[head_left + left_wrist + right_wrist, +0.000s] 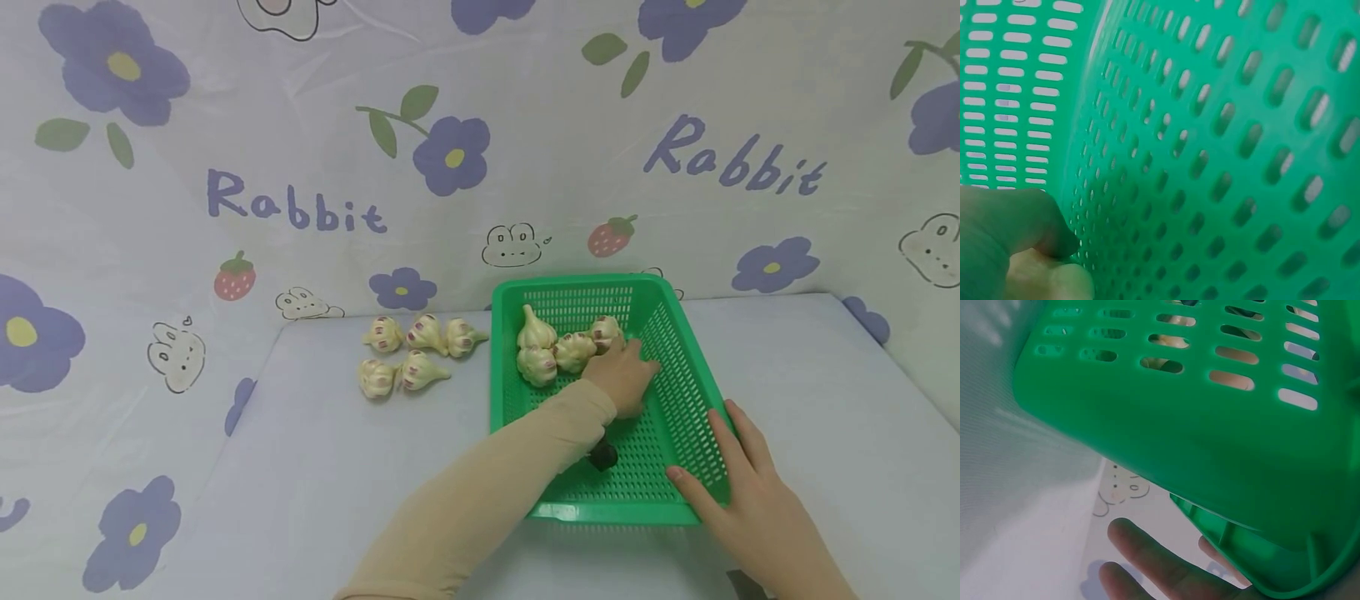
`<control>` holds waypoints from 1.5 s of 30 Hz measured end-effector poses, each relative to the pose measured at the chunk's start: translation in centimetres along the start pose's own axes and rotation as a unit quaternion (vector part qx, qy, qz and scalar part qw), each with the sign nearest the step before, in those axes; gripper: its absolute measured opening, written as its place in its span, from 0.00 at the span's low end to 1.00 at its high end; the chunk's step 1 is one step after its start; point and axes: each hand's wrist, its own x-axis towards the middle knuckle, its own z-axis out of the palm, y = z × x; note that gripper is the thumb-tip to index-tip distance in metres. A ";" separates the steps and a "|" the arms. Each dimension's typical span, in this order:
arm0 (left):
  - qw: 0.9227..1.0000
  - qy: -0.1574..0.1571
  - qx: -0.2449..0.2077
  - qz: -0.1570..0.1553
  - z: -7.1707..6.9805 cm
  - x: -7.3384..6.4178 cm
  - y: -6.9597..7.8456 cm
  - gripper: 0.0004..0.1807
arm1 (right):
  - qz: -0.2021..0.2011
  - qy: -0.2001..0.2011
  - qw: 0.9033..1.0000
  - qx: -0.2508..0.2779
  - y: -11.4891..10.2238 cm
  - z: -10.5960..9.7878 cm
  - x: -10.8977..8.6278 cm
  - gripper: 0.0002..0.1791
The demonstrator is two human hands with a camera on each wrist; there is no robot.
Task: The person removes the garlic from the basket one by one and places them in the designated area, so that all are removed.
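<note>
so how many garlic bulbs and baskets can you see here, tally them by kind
Basket: 1
Garlic: 9 in plain sight (5 on the table, 4 in the basket)
Total: 10
Any bulb hidden under the left hand is not counted.

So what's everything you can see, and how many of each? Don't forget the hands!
basket: 1, green, on the table
garlic bulbs, loose: 5, cream with purplish marks, left of the basket
garlic bulbs, inside: at least 4, cream, in the basket
table: 1, whitish, under everything
cloth: white, behind the table
flowers: several, purple, printed on the cloth
leaves: several, green, beside some flowers
strawberries: 2, red, printed
rabbit drawings: several, black outlines, printed
sleeve: 1, beige, left arm
left hand: 1, bare, inside the basket
right hand: 1, bare, at the basket's right rim
</note>
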 end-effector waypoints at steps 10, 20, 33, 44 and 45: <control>0.999 0.025 0.026 0.016 -0.6 -0.4 0.1 0.31 | 0.002 -0.002 1.000 0.005 0.1 0.1 0.0 0.52; 0.998 0.055 0.024 0.023 -1.7 -1.0 -0.3 0.32 | 0.012 -0.024 1.000 0.004 0.3 -0.2 0.3 0.53; 0.996 0.087 0.010 0.036 -3.6 -2.2 -1.1 0.30 | 0.004 -0.013 1.000 0.005 0.2 -0.3 0.4 0.52; 0.988 0.138 -0.053 0.040 -6.1 -3.9 -3.5 0.20 | 0.007 -0.016 1.000 0.008 0.3 -0.2 0.4 0.52; 0.987 0.142 -0.060 0.038 -6.3 -4.1 -3.8 0.18 | 0.006 -0.016 1.000 0.009 0.4 -0.2 0.4 0.52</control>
